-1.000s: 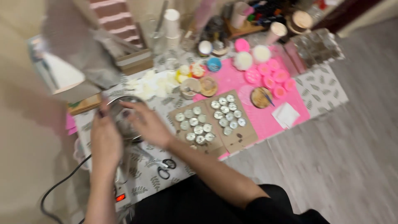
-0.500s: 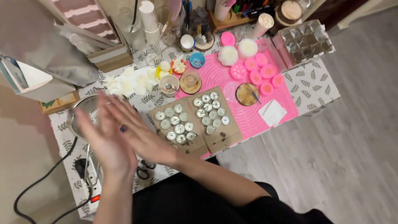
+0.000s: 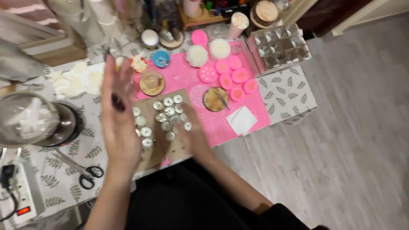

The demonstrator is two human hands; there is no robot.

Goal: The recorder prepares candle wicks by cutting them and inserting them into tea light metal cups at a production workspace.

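Left hand [image 3: 117, 115] raised flat and empty, right hand [image 3: 191, 134] spread over small round tins [image 3: 164, 117] on brown cardboard [image 3: 179, 149] at table edge; tins likely light, thin-walled, best pinched by rims.

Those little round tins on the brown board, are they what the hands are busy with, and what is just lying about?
In hand:
- right hand resting on the small round tins
- brown board under them
- left hand raised, open, holding nothing

Lying about:
- scissors
- metal pot
- pink moulds
- white paper square
- clear compartment box
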